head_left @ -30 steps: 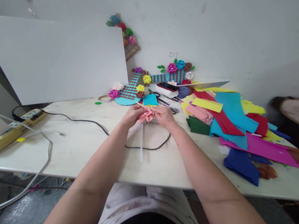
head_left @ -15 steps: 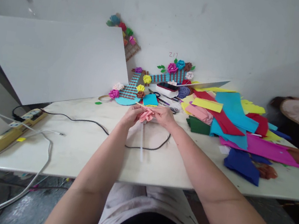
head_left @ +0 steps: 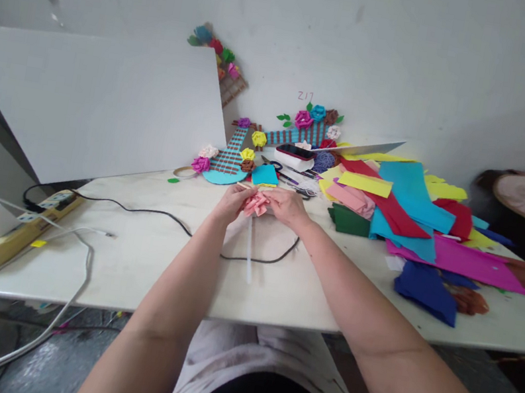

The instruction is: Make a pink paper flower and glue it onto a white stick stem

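Both hands meet over the middle of the white table (head_left: 128, 275). Between them is a pink paper flower (head_left: 257, 204). My left hand (head_left: 232, 203) pinches its left side, and my right hand (head_left: 289, 206) grips its right upper side. A thin pale stick (head_left: 245, 185) shows at the fingertips of my left hand. Below the flower, a translucent white stick (head_left: 250, 251) points toward the table's front edge. The fingertips partly hide the flower.
Coloured paper sheets (head_left: 414, 195) are heaped at the right. Decorated blue shapes with paper flowers (head_left: 229, 157), a phone (head_left: 295, 152) and scissors (head_left: 272, 164) lie behind the hands. A black cable (head_left: 261, 262) crosses the table from a power strip (head_left: 15, 232). A white board (head_left: 96, 108) leans back left.
The pink flower has turned slightly between my fingers, and my fingers have shifted a little around it. Otherwise the scene looks the same.
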`<act>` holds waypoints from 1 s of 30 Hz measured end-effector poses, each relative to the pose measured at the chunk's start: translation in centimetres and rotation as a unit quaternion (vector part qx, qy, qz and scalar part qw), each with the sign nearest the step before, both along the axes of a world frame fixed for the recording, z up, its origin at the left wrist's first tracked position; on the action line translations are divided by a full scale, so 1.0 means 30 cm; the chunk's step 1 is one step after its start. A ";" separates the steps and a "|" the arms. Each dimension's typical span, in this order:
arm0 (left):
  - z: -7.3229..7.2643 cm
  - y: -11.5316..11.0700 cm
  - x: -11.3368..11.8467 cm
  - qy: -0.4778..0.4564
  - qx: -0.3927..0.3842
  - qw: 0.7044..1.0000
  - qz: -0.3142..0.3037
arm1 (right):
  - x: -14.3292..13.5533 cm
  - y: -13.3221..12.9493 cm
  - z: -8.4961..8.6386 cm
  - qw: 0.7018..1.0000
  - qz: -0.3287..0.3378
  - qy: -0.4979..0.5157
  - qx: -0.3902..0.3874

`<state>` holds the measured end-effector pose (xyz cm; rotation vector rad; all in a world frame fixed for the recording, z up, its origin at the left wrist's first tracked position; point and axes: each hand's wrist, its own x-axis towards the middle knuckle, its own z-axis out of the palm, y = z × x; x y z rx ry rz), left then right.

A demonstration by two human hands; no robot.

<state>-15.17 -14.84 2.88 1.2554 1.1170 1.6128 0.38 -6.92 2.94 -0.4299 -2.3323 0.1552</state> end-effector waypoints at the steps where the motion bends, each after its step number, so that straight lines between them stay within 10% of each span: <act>1: 0.000 0.000 -0.001 0.006 0.003 1.000 0.001 | -0.001 0.000 -0.001 1.000 0.001 0.002 -0.004; 30: 0.020 -0.014 0.006 0.092 0.004 0.995 -0.025 | -0.008 0.042 -0.017 0.996 0.047 0.012 -0.078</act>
